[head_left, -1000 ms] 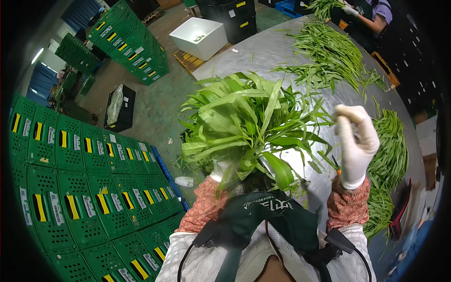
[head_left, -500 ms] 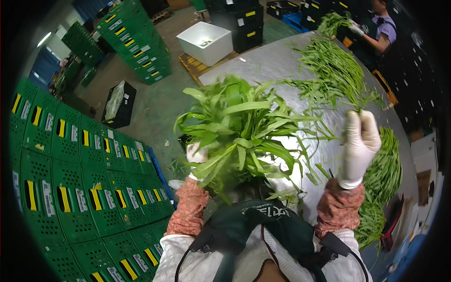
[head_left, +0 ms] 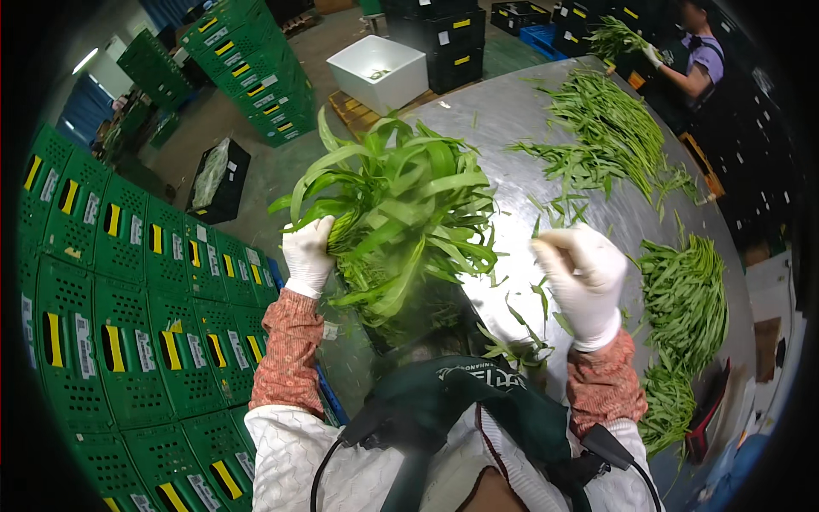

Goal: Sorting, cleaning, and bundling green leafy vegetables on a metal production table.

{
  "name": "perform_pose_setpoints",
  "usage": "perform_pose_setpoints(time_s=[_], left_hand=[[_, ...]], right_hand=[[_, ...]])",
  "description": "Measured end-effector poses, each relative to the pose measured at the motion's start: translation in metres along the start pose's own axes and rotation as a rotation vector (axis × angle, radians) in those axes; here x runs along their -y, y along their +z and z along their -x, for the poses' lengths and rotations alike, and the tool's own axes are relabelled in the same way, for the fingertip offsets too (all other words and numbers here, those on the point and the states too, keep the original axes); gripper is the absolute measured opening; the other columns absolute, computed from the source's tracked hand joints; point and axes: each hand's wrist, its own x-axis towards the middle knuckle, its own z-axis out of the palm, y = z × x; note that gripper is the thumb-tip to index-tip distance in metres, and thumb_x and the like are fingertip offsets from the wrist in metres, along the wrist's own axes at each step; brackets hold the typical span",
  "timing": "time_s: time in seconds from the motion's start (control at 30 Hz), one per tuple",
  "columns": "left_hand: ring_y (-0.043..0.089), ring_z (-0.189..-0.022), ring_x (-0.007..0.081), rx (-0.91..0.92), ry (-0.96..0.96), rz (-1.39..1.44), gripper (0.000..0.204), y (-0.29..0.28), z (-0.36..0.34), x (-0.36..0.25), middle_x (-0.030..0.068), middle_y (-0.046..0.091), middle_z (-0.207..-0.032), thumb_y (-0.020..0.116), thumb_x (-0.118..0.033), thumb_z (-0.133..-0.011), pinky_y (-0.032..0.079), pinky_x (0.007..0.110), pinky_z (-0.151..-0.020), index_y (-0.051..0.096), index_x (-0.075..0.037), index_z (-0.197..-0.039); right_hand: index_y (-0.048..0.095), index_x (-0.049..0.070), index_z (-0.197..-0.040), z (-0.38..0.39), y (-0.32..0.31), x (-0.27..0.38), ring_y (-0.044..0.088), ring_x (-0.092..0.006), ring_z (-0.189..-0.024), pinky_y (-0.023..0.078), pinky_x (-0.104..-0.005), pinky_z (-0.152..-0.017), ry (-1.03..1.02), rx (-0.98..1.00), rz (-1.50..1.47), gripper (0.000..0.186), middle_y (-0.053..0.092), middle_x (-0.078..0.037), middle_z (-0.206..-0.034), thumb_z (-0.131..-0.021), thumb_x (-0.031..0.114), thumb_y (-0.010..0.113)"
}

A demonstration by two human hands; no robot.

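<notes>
My left hand (head_left: 309, 254), in a white glove, is closed around the stems of a large bunch of leafy greens (head_left: 409, 200) with long narrow leaves, like water spinach. The bunch is held over a dark crate (head_left: 388, 348), partly hidden under it, with more greens inside. Over the metal table (head_left: 512, 111), my gloved right hand (head_left: 584, 277) has its fingers drawn together. A small leaf shows by its fingertips; whether they pinch it I cannot tell. Loose leaves (head_left: 527, 311) lie scattered below that hand.
Piles of greens lie along the table's far side (head_left: 610, 128) and right side (head_left: 687, 294). Stacked green crates (head_left: 128, 299) line the left. Beyond the table stand a white box (head_left: 375, 72) and black crates (head_left: 444, 47). A co-worker (head_left: 704, 64) holds greens at the far right.
My left hand has moved left and away from me, carrying the bunch with it. My right hand has come leftward from the right-hand piles, toward the middle of the table.
</notes>
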Motion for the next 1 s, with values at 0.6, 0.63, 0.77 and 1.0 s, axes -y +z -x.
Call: perform_pose_setpoints(time_s=[0.6, 0.63, 0.77, 1.0], left_hand=[[0.055, -0.078, 0.0241, 0.080, -0.022, -0.239, 0.031, -0.016, 0.022, 0.036, 0.0044, 0.059, -0.082, 0.066, -0.010, -0.064, 0.040, 0.037, -0.074, 0.060, -0.013, -0.094], [0.055, -0.078, 0.0241, 0.081, -0.021, -0.242, 0.031, -0.020, 0.020, 0.036, 0.0044, 0.059, -0.082, 0.066, -0.010, -0.064, 0.040, 0.037, -0.074, 0.060, -0.013, -0.094], [0.055, -0.078, 0.0231, -0.001, 0.051, -0.258, 0.029, -0.028, 0.011, 0.037, 0.0044, 0.055, -0.078, 0.065, -0.011, -0.066, 0.040, 0.038, -0.073, 0.057, -0.013, -0.094], [0.055, -0.078, 0.0214, -0.135, 0.106, -0.293, 0.030, -0.043, -0.002, 0.030, 0.0021, 0.053, -0.077, 0.062, -0.015, -0.069, 0.040, 0.036, -0.078, 0.057, -0.012, -0.098]], right_hand=[[0.066, 0.006, -0.099, 0.032, 0.004, -0.058, 0.064, -0.0273, -0.065, 0.050, -0.0343, -0.060, 0.314, 0.305, 0.278, 0.019, 0.066, -0.015, -0.083, -0.080, 0.005, 0.061], [0.067, 0.006, -0.098, 0.035, 0.003, -0.056, 0.064, -0.0266, -0.064, 0.050, -0.0340, -0.059, 0.355, 0.333, 0.266, 0.018, 0.067, -0.014, -0.083, -0.080, 0.006, 0.062], [0.067, 0.006, -0.092, 0.035, 0.008, -0.048, 0.062, -0.0210, -0.059, 0.047, -0.0300, -0.056, 0.355, 0.246, 0.122, 0.014, 0.065, -0.011, -0.077, -0.079, 0.009, 0.067], [0.066, 0.001, -0.088, 0.027, 0.009, -0.031, 0.054, -0.0087, -0.056, 0.042, -0.0215, -0.053, 0.303, 0.113, -0.049, 0.010, 0.062, -0.004, -0.072, -0.079, 0.003, 0.069]])
